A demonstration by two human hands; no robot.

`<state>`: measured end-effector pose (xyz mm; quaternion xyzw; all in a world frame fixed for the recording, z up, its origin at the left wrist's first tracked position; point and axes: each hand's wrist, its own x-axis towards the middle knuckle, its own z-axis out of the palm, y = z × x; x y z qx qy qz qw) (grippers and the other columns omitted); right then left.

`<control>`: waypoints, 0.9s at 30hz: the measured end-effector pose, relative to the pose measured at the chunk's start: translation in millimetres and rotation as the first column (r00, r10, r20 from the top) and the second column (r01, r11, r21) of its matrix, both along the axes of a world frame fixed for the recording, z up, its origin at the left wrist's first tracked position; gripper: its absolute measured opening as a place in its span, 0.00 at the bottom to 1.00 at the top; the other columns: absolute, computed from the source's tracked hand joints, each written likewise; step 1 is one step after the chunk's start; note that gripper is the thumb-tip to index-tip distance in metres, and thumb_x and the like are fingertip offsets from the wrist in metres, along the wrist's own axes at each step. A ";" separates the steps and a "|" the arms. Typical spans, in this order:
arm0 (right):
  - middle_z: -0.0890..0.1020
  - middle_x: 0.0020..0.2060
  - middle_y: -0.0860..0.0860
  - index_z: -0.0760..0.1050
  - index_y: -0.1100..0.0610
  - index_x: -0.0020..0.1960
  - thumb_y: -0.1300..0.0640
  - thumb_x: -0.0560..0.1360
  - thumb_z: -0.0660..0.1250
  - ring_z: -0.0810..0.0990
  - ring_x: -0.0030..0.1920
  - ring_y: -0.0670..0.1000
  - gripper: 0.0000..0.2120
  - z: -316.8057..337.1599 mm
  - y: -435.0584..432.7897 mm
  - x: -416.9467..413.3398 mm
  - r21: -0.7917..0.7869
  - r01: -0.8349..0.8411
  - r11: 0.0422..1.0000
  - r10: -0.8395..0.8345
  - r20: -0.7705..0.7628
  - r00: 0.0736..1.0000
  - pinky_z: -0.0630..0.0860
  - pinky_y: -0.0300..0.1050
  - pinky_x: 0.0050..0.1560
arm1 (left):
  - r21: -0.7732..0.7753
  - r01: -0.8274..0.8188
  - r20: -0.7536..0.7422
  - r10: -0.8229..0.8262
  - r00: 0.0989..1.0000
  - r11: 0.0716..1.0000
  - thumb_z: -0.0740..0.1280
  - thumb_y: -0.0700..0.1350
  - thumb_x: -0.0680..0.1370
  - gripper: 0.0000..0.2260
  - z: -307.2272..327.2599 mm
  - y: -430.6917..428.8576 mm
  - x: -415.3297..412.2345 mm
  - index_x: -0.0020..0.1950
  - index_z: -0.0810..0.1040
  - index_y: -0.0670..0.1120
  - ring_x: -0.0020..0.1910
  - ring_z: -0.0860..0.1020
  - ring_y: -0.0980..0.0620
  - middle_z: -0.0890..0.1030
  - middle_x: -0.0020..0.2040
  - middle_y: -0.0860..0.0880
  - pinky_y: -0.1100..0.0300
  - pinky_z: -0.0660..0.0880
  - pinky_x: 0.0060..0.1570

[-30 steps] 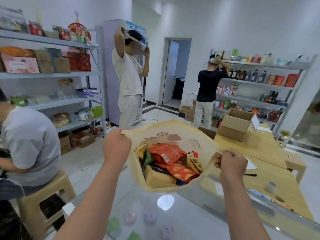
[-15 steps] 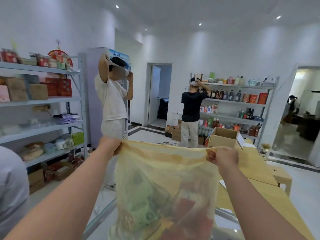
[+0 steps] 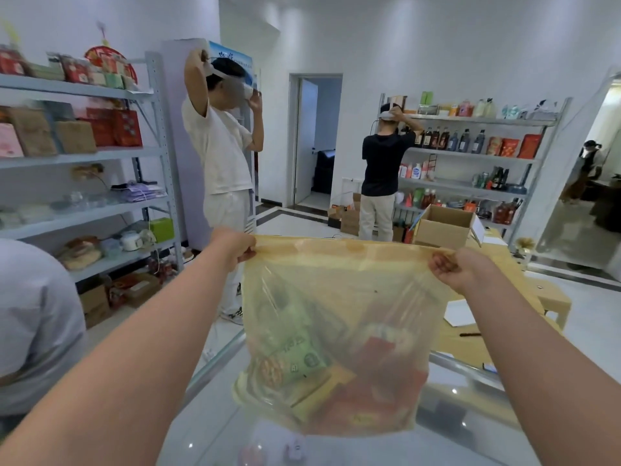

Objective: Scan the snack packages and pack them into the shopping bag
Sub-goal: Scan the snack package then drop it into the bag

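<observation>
A translucent yellow shopping bag [image 3: 339,290] hangs in front of me, stretched flat between both hands above the glass counter [image 3: 208,428]. My left hand [image 3: 235,245] grips its top left corner and my right hand [image 3: 460,269] grips its top right corner. Through the plastic I see several snack packages at the bottom: a green one [image 3: 295,359] on the left and red ones [image 3: 383,375] on the right. The bag's mouth is pulled shut into a straight edge.
A wooden table [image 3: 497,331] with a cardboard box [image 3: 443,227], paper and a pen lies to the right. Stocked shelves stand left [image 3: 84,156] and at the back right. One person stands just behind the bag, another at the far shelf, one sits at left.
The bag has been lifted from an open-mouthed position showing the snacks to hanging upright with its top pulled taut. Both hands rose and moved apart along the top edge.
</observation>
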<state>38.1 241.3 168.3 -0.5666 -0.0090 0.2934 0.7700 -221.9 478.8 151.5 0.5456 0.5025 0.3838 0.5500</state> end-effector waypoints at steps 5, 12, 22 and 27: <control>0.69 0.32 0.55 0.69 0.63 0.39 0.73 0.78 0.48 0.67 0.30 0.47 0.15 -5.5 4.4 12.5 -0.032 0.041 0.999 -0.040 0.041 0.998 0.72 0.35 0.23 | 0.257 0.002 -0.435 0.114 0.893 0.966 0.65 0.33 0.71 0.07 -13.6 11.4 -15.3 0.43 0.82 0.34 0.38 0.84 0.44 0.83 0.37 0.41 0.49 0.82 0.44; 0.69 0.35 0.55 0.68 0.64 0.40 0.71 0.80 0.47 0.67 0.32 0.47 0.15 15.4 -5.0 25.6 -0.047 -0.065 0.997 0.065 0.003 0.998 0.70 0.32 0.19 | 0.345 0.149 -0.525 0.059 0.849 0.927 0.61 0.32 0.75 0.14 -3.7 10.4 -8.9 0.30 0.72 0.42 0.33 0.79 0.46 0.75 0.28 0.45 0.52 0.81 0.38; 0.73 0.42 0.61 0.71 0.66 0.42 0.73 0.80 0.49 0.75 0.42 0.55 0.15 -8.5 -2.1 36.3 0.073 -0.082 0.994 0.082 0.005 0.997 0.80 0.41 0.31 | 0.323 0.267 -0.594 -0.025 0.804 0.908 0.57 0.38 0.80 0.12 -2.0 14.8 -4.3 0.41 0.77 0.40 0.29 0.79 0.49 0.82 0.34 0.45 0.60 0.78 0.29; 0.73 0.46 0.62 0.71 0.67 0.45 0.74 0.79 0.50 0.76 0.45 0.57 0.13 -7.0 -15.8 40.3 0.105 -0.178 0.978 0.177 0.019 0.984 0.82 0.47 0.37 | 0.130 0.161 -0.179 -0.136 0.974 0.978 0.54 0.32 0.81 0.12 0.7 16.9 8.2 0.43 0.75 0.40 0.28 0.79 0.50 0.79 0.37 0.40 0.64 0.77 0.23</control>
